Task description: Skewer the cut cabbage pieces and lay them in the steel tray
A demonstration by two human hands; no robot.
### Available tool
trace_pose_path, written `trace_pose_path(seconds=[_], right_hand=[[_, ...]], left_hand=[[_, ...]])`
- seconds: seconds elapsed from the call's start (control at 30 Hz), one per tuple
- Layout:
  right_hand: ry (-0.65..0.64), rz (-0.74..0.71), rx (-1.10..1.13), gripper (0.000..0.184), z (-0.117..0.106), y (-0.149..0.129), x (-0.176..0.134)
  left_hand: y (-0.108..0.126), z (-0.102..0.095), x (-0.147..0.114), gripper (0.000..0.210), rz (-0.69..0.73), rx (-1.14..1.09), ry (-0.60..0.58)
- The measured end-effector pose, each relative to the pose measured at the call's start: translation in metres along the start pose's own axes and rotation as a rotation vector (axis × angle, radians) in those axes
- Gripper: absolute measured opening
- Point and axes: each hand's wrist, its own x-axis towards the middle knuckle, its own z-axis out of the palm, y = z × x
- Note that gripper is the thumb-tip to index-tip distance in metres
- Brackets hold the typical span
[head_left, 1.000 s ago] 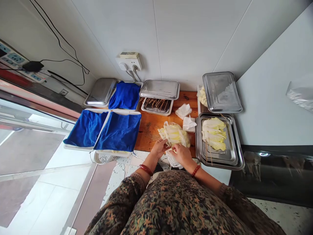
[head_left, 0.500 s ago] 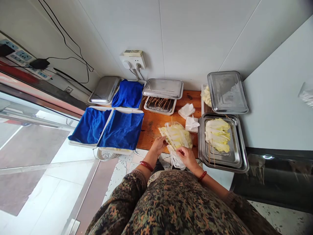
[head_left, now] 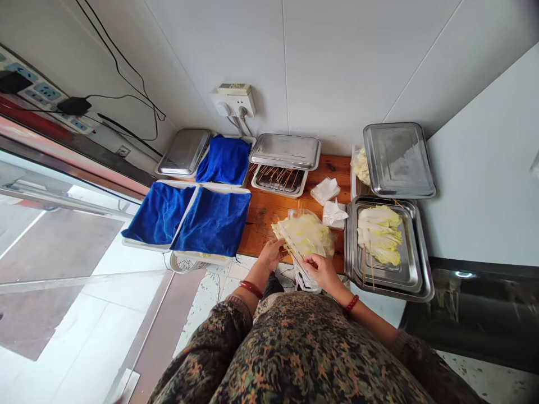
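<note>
Fingers of the left hand pinch cabbage at the front edge of the worktop; those of the right hand press together (on what, one cannot tell). Skewering appears under way, judging by sticks across the tray; the next push seems to call for steadiness. Room opens leftward.
</note>
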Motion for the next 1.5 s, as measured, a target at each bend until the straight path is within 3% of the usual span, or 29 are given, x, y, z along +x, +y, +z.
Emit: trace_pose_path(seconds=[0.27, 0.43, 0.67, 1.0, 1.27, 1.5], right_hand=[[0.041, -0.123, -0.032, 0.020, -0.008, -0.040, -0.004], [0.119, -0.196, -0.033, 0.018, -0.030, -0.073, -0.002], [0.340, -0.294, -0.088, 0.011, -0.068, -0.101, -0.004], [0.458, -0.380, -0.169, 0.005, -0.089, -0.118, -0.017], [0.477, -0.393, -0.186, 0.005, -0.093, -0.119, -0.023], [0.598, -0.432, -0.229, 0.002, -0.112, -0.130, -0.025]], left_hand=[[0.019, 0.003, -0.034, 0.021, 0.118, -0.045, -0.015], [0.050, 0.013, -0.056, 0.028, 0.233, -0.090, -0.025], [0.081, 0.035, -0.084, 0.039, 0.370, -0.110, -0.113], [0.093, 0.059, -0.112, 0.039, 0.322, -0.175, -0.222], [0.098, 0.068, -0.118, 0.040, 0.221, -0.172, -0.244], [0.094, 0.070, -0.116, 0.042, 0.245, -0.160, -0.269]])
